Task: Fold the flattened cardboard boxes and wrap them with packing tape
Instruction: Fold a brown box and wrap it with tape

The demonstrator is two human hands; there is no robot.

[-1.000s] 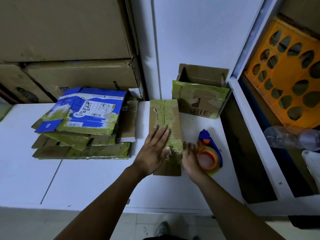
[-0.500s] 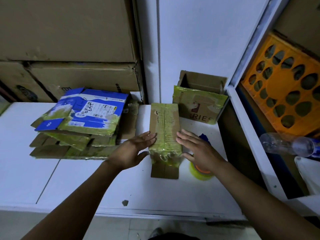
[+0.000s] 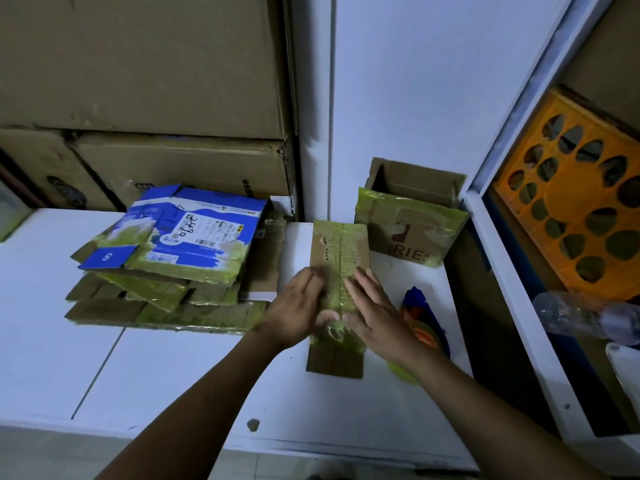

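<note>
Left hand [image 3: 296, 308] and right hand [image 3: 375, 308] press box [image 3: 341, 244] on surface [image 3: 173, 375].
Both grips flat, clasping nothing (left blurred); tape dispenser [image 3: 419, 304] just beside right hand.

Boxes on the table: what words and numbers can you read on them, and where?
"RIES": end of a word on the upright green-taped cardboard box.
"8": blue flap of the blue and white flattened box.
"2479", handwritten, probably: white label on that box.
Too blurred: print rows on the narrow folded cardboard box; small print on the big brown carton.
</note>
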